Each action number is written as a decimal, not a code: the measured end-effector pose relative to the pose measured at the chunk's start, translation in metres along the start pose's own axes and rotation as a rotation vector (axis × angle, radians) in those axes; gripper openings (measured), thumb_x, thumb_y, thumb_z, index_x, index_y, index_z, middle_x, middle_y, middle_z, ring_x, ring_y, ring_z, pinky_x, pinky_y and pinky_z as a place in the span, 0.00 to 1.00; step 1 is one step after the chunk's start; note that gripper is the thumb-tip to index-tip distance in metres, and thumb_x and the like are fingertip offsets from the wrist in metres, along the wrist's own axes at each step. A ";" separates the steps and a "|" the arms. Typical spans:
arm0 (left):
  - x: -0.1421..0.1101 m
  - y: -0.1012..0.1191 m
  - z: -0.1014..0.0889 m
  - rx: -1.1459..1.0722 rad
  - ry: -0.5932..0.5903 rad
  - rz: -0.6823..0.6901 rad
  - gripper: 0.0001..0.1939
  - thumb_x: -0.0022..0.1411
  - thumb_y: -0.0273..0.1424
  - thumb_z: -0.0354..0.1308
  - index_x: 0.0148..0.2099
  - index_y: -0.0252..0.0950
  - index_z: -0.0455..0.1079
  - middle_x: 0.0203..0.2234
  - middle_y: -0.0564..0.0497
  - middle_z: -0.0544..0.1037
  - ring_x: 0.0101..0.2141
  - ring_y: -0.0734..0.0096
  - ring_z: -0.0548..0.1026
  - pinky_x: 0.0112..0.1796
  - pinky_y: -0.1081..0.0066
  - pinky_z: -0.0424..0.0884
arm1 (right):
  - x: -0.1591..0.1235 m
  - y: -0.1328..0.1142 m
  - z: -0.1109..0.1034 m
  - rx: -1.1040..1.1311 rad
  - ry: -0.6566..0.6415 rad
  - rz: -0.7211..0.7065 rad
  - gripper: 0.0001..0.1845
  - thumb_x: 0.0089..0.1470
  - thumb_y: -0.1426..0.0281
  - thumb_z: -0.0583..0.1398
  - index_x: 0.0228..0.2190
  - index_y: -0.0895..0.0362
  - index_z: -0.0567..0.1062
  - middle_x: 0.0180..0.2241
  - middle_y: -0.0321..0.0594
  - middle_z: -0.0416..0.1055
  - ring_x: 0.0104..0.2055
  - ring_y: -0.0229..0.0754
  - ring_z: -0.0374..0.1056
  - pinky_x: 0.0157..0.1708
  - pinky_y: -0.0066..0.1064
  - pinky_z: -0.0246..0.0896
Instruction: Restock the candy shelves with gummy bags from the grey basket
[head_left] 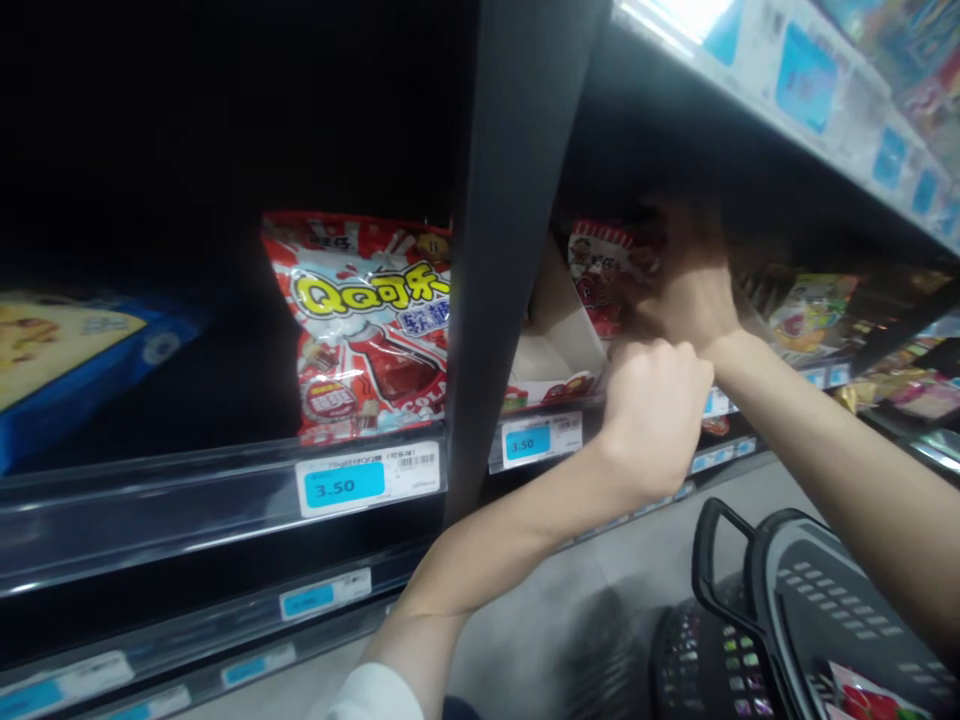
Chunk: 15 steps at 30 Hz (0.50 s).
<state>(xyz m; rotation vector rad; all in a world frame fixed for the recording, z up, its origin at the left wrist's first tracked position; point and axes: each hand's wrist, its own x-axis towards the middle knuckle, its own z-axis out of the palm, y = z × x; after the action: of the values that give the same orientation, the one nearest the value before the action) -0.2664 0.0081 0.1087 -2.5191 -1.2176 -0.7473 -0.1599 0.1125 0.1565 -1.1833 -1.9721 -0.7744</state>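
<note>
My left hand [656, 415] is closed in a fist at the front of the shelf, by the edge of a white display box [551, 350]. Its fingers curl away from me, so whatever they grip is hidden. Deeper in the compartment, my right hand [694, 275] is in shadow and smeared by motion, next to a red candy bag [600, 275] standing in the box. Whether it touches that bag I cannot tell. To the left of the dark upright post, a red QQ cola gummy bag [371, 330] stands upright, apart from both hands.
A dark shelf post [517, 200] divides the compartments. Price tags [371, 480] line the shelf edge, and another shelf [750, 80] overhangs at upper right. A dark shopping basket [780, 600] with packets inside is at lower right. A blue-and-yellow package [67, 350] lies far left.
</note>
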 end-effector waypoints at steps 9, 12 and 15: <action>-0.001 -0.001 0.005 -0.008 0.032 -0.010 0.08 0.67 0.22 0.55 0.39 0.34 0.75 0.31 0.46 0.76 0.32 0.66 0.74 0.32 0.69 0.63 | -0.003 0.001 -0.007 0.033 -0.518 -0.309 0.22 0.52 0.70 0.68 0.50 0.54 0.75 0.52 0.45 0.72 0.51 0.53 0.70 0.51 0.41 0.67; -0.003 -0.003 0.003 -0.010 0.019 -0.010 0.11 0.68 0.21 0.50 0.39 0.34 0.74 0.31 0.46 0.76 0.33 0.66 0.74 0.32 0.69 0.62 | -0.003 -0.001 0.000 -0.022 -0.488 -0.313 0.30 0.55 0.70 0.67 0.58 0.55 0.69 0.60 0.49 0.64 0.57 0.55 0.66 0.55 0.42 0.64; -0.004 -0.004 0.002 -0.017 0.009 -0.005 0.11 0.67 0.20 0.50 0.40 0.34 0.74 0.32 0.46 0.76 0.33 0.64 0.74 0.32 0.67 0.62 | -0.001 -0.005 0.006 -0.093 -0.457 -0.326 0.27 0.57 0.71 0.64 0.57 0.57 0.68 0.60 0.51 0.63 0.58 0.57 0.64 0.53 0.43 0.64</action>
<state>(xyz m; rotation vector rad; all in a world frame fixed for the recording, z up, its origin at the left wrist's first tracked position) -0.2709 0.0090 0.1052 -2.5248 -1.2205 -0.7721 -0.1662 0.1149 0.1515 -1.1848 -2.5766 -0.8160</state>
